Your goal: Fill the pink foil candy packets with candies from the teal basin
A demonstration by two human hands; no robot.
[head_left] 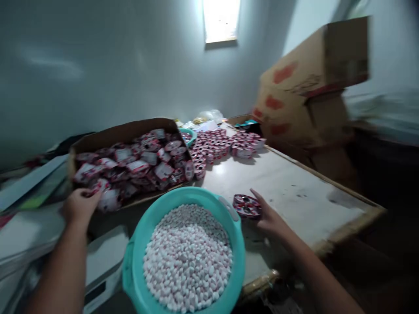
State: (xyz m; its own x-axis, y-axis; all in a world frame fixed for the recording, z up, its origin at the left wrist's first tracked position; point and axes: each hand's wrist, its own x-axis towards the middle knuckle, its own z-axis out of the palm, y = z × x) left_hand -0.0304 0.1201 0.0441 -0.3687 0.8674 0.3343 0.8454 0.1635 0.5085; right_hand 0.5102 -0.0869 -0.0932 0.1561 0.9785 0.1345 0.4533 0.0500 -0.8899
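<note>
My left hand (81, 206) reaches to the near left corner of a cardboard box (131, 127). Its fingers are closed on one of the small red-and-white packs (100, 186) heaped inside. On the right, my right hand (269, 220) grips a small dark-red container (247, 206) by its side, just above the white tabletop. Dark openings show on top of this container. Between my arms stands a round turquoise basin (240, 257), full of small white and pinkish pieces (188, 257).
Several similar red containers (212, 144) stand in close rows on the white table (281, 174). Stacked cardboard cartons (291, 87) lean at the right. Behind the box is a smaller turquoise bowl (193, 136). A white device (106, 257) sits below my left hand.
</note>
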